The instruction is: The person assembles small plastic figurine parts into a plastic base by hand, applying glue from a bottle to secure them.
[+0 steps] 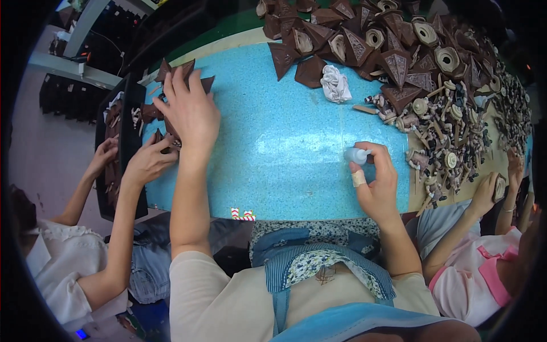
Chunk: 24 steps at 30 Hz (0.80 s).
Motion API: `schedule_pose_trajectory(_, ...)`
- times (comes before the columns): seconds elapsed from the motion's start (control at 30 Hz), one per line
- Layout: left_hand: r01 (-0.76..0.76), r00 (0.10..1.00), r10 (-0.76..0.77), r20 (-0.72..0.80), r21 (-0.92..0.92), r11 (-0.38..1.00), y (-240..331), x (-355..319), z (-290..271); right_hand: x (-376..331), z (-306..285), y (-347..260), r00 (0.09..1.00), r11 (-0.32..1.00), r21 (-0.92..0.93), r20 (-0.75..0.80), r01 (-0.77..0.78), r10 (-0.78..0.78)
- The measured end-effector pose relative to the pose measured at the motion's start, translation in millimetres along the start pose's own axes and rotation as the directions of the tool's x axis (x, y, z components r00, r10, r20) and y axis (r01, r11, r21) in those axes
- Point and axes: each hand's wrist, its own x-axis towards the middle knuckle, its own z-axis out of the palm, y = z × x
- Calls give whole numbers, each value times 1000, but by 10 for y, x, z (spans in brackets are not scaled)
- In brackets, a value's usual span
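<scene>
Reaching left, my left hand lies spread on brown triangular pieces beside a neighbour's hand; my right hand pinches a pale bottle over the blue table, near heaped parts.

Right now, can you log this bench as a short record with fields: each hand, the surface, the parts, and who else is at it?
left hand: reaching far left, fingers spread over brown triangular pieces
right hand: holds a small pale blue bottle; a bandage wraps one finger
surface: blue speckled table
parts: heap of brown triangular pieces and round beige pieces at far right; crumpled white cloth beside it
left neighbour: a hand at the same brown pieces, by a black tray
right neighbour: a hand on a round piece
</scene>
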Motion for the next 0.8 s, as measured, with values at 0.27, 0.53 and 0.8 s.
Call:
schedule_pose_trajectory(0.27,26,958,119,261,-491,871,800,416,335,2,32,-19,999,1000,14,33,15,-15)
schedule_pose_trajectory(0.53,558,829,169,532,-775,-298,636,-167,-158,-112,-39,53,995,950,306,-56,-58,79)
schedule_pose_trajectory(0.8,657,743,405,534,-464,-594,1093,-953,-625,-196,-459,-166,986,839,518,65,-167,155)
